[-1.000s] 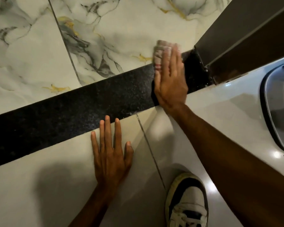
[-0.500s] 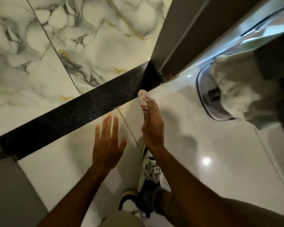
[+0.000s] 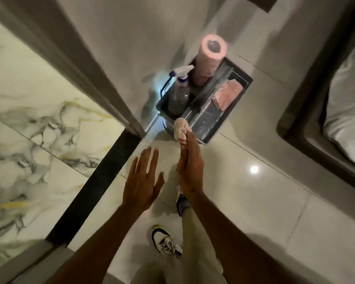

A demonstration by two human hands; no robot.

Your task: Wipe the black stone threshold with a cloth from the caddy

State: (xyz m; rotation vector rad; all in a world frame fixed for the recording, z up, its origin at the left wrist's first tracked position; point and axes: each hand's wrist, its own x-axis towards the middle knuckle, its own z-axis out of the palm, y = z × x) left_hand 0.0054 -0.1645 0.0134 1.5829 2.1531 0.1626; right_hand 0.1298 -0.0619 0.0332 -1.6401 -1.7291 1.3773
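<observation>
1. Both forearms reach up from the bottom edge toward the middle of the view, above a pale glossy floor [image 3: 254,201]; a white and black shoe [image 3: 165,241] stands on the floor between them, at 6 o'clock.
2. The left hand [image 3: 141,179] is spread flat with its fingers straight and a little apart, palm down, holding nothing. Whether it touches the floor cannot be told.
3. The right hand [image 3: 191,169] is turned on edge, fingers extended together toward 12 o'clock, and it grips a bunched white cloth [image 3: 180,128] with red marks at its fingertips. The cloth sticks out past the fingers.
4. The black stone threshold [image 3: 94,181] runs from 7 o'clock up to the centre, just beside the left hand at its 9 o'clock; the cloth is clear of it, off at its 2 o'clock end.
5. Just beyond the cloth, at 12 o'clock from the right hand, sits the grey caddy [image 3: 219,124]. It holds a spray bottle [image 3: 179,89], an upright pink roll [image 3: 208,58] and a stack of folded pink cloths [image 3: 228,93].
</observation>
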